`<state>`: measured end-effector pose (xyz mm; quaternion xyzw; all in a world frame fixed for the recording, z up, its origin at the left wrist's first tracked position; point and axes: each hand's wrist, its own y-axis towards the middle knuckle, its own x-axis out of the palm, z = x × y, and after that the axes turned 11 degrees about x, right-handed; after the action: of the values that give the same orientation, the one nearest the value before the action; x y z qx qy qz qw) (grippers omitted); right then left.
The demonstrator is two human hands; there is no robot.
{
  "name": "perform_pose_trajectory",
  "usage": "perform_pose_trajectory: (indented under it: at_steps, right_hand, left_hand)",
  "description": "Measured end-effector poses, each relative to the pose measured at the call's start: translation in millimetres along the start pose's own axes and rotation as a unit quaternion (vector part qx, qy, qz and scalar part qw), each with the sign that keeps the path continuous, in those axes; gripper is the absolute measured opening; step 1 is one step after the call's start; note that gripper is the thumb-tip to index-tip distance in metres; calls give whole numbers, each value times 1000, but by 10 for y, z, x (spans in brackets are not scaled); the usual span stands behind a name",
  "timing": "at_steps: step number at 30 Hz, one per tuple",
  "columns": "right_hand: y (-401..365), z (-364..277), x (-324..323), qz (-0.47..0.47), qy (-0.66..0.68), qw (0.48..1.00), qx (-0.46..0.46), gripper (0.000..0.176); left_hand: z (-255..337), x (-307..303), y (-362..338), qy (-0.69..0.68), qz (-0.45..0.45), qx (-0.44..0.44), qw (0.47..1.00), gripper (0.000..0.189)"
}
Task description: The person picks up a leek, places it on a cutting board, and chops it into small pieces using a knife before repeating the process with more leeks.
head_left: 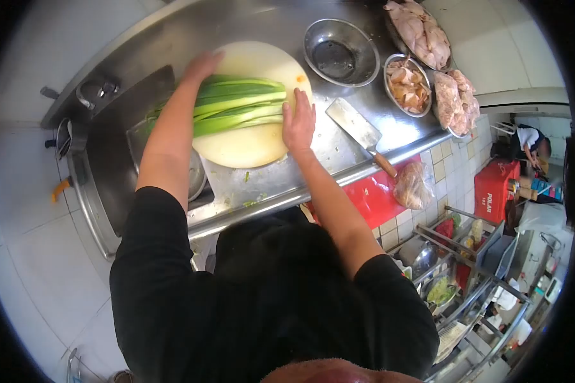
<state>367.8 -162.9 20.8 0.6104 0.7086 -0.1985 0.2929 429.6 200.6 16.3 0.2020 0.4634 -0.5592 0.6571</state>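
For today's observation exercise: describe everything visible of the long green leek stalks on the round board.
The long green leek stalks lie flat, side by side, across the round pale cutting board, light green at one end, darker leaves overhanging its edge. The left hand rests at their far side, forearm over the leaves; the right hand lies flat against the lighter ends.

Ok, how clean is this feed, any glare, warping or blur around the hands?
Head view: strong fisheye bend with a black rim; soft even light, glare on the steel counter and bowl; leeks, left hand and right hand fairly sharp; the far room at right is small and hazy.
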Motion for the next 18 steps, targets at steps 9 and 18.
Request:
perform_pose_trajectory:
  at_steps: [9,18]
  right_hand:
    - [-82,391,-364,-69,31,996,-42,58]
    - [29,-65,-918,-215,-89,964,-129,88]
  left_hand:
    - [227,239,-952,-35,67,-44,996,93]
    - [1100,-47,-2235,71,-179,177,965,139]
